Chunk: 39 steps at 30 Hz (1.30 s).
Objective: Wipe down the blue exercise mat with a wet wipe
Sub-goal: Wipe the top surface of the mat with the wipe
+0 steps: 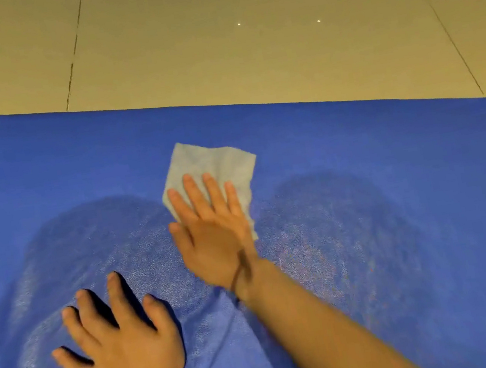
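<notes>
Mid-wipe: the right hand (211, 235) presses the wet wipe (211, 172) flat under straight fingers near the mat (392, 177)'s far edge (damp patches nearer), the left hand (117, 344) braces spread and empty; dry far strip probably next.

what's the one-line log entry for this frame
right hand flat on wipe | left hand braced on mat | damp patches both sides
</notes>
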Available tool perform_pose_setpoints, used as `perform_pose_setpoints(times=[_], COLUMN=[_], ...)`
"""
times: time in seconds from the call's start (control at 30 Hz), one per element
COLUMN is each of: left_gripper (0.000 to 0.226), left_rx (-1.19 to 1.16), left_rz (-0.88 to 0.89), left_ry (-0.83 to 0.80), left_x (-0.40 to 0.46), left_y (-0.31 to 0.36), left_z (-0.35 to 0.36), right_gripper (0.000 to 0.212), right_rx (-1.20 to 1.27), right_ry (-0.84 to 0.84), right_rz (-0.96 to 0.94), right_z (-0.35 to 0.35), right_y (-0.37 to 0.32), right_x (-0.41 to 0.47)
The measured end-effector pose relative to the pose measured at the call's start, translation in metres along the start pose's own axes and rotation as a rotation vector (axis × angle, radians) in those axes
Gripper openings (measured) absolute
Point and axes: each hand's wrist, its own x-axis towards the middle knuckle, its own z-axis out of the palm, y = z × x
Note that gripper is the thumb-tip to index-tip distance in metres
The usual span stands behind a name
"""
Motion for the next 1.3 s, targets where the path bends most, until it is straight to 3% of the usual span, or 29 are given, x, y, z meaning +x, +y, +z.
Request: perform_pose_setpoints(times=[0.07,0.13,0.3,0.37,0.43,0.5,0.7,0.8,0.9,1.1,1.23,1.3], left_gripper=[0.065,0.066,0.067,0.067,0.067,0.067,0.068,0.065,0.065,0.061,0.061,0.060], left_rx=[0.007,0.012,0.003,0.001,0.002,0.009,0.006,-0.001,-0.012,-0.014,-0.035,-0.057], left_rz=[-0.011,-0.017,-0.025,-0.024,-0.029,-0.030,-0.027,-0.013,-0.006,0.011,-0.003,-0.004], left_ry=[-0.016,-0.034,-0.046,-0.044,-0.053,-0.061,-0.053,-0.035,-0.055,-0.039,-0.050,-0.056], left_x=[-0.001,-0.002,-0.002,-0.002,-0.001,-0.001,0.000,-0.001,0.000,0.001,0.001,0.001], left_y=[0.000,0.001,0.003,0.006,0.007,0.006,0.007,0.007,0.005,0.000,-0.002,-0.001], left_z=[-0.001,-0.001,-0.003,-0.004,-0.005,-0.007,-0.007,-0.008,-0.007,-0.006,-0.004,-0.005], right_gripper=[0.057,0.059,0.082,0.080,0.076,0.078,0.059,0.055,0.063,0.087,0.063,0.058], right_rx=[0.089,0.064,-0.152,-0.167,-0.145,-0.135,-0.127,-0.020,-0.092,-0.140,-0.124,-0.130], right_ry=[-0.022,-0.001,-0.027,-0.052,-0.039,-0.037,-0.017,-0.048,-0.009,-0.033,0.029,0.008], right_rz=[-0.112,-0.086,0.487,0.667,0.706,0.617,-0.083,-0.225,-0.026,0.693,0.974,0.981], right_z=[0.007,-0.005,-0.065,-0.086,-0.087,-0.074,0.000,0.005,-0.018,-0.096,-0.090,-0.072], right_y=[-0.008,0.024,0.190,0.218,0.210,0.173,0.003,-0.001,0.073,0.218,0.200,0.162], right_x=[-0.007,-0.010,-0.051,-0.068,-0.068,-0.059,-0.044,-0.049,-0.063,-0.120,-0.111,-0.089])
